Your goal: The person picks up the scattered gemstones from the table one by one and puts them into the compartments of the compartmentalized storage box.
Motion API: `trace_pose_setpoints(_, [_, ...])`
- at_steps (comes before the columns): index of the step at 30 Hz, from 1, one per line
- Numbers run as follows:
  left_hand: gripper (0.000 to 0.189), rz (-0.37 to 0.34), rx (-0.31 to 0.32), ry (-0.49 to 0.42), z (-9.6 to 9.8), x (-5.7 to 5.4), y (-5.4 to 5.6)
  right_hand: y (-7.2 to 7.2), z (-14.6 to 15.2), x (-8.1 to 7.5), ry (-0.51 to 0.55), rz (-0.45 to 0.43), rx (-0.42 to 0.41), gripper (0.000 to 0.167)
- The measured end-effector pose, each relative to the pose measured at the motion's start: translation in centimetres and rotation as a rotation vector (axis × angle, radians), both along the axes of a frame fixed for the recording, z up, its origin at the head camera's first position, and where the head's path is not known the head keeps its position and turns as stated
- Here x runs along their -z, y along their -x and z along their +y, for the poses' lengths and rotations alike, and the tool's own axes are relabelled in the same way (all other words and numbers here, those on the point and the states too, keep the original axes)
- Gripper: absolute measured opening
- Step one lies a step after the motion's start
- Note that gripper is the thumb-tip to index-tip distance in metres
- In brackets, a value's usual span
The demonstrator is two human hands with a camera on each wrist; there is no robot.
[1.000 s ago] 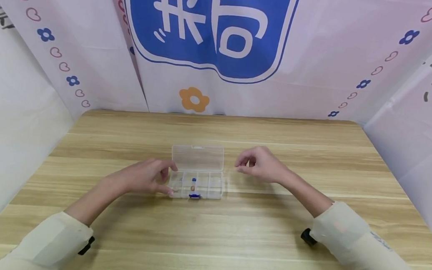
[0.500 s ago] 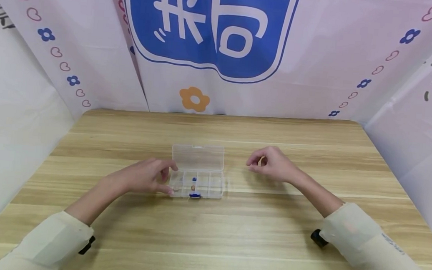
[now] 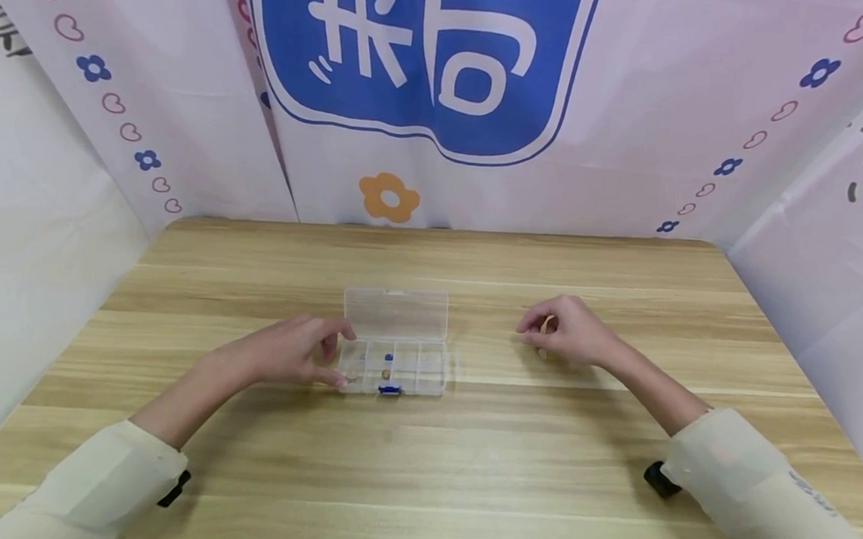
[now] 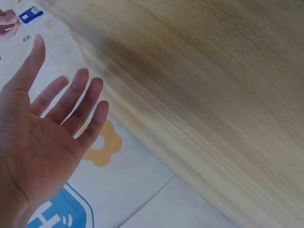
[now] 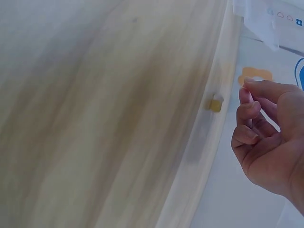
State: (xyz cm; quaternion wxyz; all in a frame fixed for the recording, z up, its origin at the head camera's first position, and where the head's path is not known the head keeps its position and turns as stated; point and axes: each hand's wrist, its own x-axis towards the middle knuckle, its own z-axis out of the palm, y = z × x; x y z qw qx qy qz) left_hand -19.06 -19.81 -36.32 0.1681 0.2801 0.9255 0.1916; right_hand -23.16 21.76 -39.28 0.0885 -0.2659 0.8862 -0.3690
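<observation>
A clear plastic compartment box [image 3: 431,378] stands on the wooden table, its lid [image 3: 396,315] raised at the back. A blue bead-like piece [image 3: 388,357] and an orange-brown one [image 3: 386,375] lie inside it. My left hand [image 3: 286,351] grips the box's left end, thumb at the front corner and a finger at the back edge. Right of the box, my right hand [image 3: 566,333] has thumb and index fingertips together, other fingers curled; nothing shows between them. A small yellow piece [image 5: 215,105] appears close by the right hand, low over or on the table.
The blue clasp [image 3: 390,390] is at the front of the box. The wooden table [image 3: 417,469] extends around both arms. A white printed cloth [image 3: 609,207] stands behind the table, and more white cloth borders both sides.
My right hand has moved steadily right, away from the box, with its fingertips still together. The small piece beneath it now shows. The left hand and box have stayed put.
</observation>
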Motion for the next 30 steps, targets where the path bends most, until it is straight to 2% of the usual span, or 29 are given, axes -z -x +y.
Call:
trace_pose_setpoints(13, [0.060,0.000,0.000,-0.001,0.0,0.1,0.1,-0.1,2.3,0.5,-0.008,-0.006,-0.001,0.004])
trace_pose_setpoints(30, [0.059,0.004,0.013,-0.003,-0.1,0.2,0.1,-0.7,2.9,0.9,-0.015,0.010,-0.016,0.004])
